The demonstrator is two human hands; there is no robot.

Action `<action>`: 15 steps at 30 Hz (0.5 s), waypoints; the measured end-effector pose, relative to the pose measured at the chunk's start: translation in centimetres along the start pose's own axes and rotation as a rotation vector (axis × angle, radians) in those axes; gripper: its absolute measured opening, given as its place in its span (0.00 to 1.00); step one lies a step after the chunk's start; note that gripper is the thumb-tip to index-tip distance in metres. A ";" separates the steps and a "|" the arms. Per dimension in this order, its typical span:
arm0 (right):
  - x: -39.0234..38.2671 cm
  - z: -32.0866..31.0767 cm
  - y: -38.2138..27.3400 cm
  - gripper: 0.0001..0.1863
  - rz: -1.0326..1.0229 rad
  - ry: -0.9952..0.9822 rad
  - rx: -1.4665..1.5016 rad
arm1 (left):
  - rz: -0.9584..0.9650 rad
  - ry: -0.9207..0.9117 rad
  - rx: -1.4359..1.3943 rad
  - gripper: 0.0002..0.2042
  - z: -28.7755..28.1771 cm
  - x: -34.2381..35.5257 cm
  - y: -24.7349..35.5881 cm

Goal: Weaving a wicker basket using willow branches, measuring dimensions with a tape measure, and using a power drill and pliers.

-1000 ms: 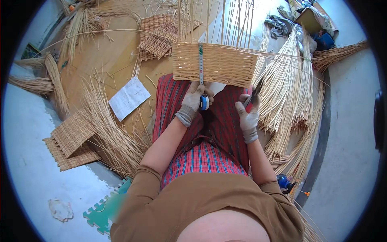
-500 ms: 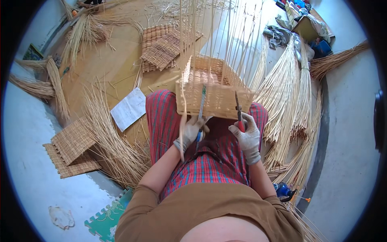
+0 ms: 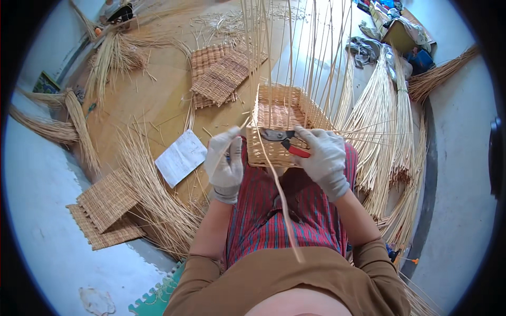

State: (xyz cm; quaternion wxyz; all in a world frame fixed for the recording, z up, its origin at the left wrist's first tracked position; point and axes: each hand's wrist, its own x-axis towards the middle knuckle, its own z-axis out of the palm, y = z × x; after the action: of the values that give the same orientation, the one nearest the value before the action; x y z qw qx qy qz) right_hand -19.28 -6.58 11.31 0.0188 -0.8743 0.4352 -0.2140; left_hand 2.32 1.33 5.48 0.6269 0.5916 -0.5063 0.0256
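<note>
A half-woven wicker basket (image 3: 271, 155), with tall upright stakes, rests at my knees. My right hand (image 3: 327, 160), in a white glove, is closed round red-handled pruning shears (image 3: 299, 152). The shears' blades point left across the near rim by the basket's left corner. Beside that corner is my gloved left hand (image 3: 225, 166), fingertips pinched at a short wicker strand (image 3: 245, 122). A small blue thing (image 3: 227, 157) shows in its palm, mostly hidden. Another long loose strand (image 3: 284, 205) hangs from the basket corner toward my lap, its lower end blurred.
Woven panels (image 3: 224, 79) lie on the floor ahead; more panels (image 3: 108, 203) lie at left beside a loose reed bundle (image 3: 153, 189). A paper sheet (image 3: 181, 158) is left of my knee. Long pale reeds (image 3: 377, 116) spread at right, near piled cloth and bags (image 3: 403, 31).
The extended tape measure is out of sight. My left hand has risen to the basket's left corner. My right hand has brought the shears up and left, turning them sideways. The basket has shifted slightly right.
</note>
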 end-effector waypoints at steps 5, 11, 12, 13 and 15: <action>2.4 1.0 -1.6 0.36 -0.062 -0.033 -0.050 | 0.070 -0.061 0.094 0.09 0.0 -0.8 1.6; 3.4 1.6 -1.8 0.36 -0.057 -0.061 -0.092 | 0.060 -0.089 0.131 0.11 -0.2 -1.0 1.3; 3.4 1.8 -1.8 0.35 -0.060 -0.060 -0.105 | 0.047 -0.092 0.124 0.11 -0.2 -1.1 1.2; 3.5 1.9 -1.7 0.35 -0.062 -0.060 -0.118 | 0.045 -0.093 0.124 0.11 -0.2 -1.0 1.2; 3.6 1.8 -1.4 0.35 -0.080 -0.069 -0.144 | 0.052 -0.092 0.084 0.10 -0.2 -0.7 1.2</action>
State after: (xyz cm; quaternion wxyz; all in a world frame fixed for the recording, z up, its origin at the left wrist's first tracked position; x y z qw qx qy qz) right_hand -15.61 -8.74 11.23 -0.0378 -0.8969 0.4133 -0.1525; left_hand 1.33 2.24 5.92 0.5766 0.6046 -0.5484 0.0360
